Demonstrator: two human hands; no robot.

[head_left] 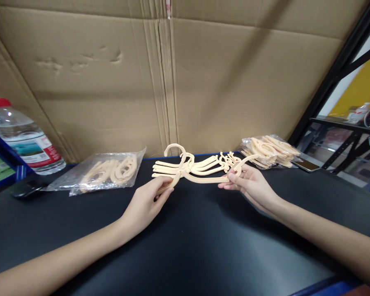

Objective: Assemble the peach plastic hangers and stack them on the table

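Note:
A cream plastic clothes hanger (200,179) with a curved hook is held up over the black table by both hands. My left hand (146,201) is closed around its left arm. The fingers of my right hand (254,185) pinch the far end of its right arm, where a small curved cream piece (245,160) sticks up. Whether that piece is joined to the arm I cannot tell. Just behind, several cream hanger arms (206,164) lie in a row, partly covered by the held hanger. Several small cream hooks (230,159) are heaped behind my right hand.
On the left lie a clear bag of cream parts (107,172) and a dark object (27,187), near a big water bottle (33,137). Another filled bag (269,150) and a phone (306,163) are at right. Cardboard (111,82) stands behind the table (185,246).

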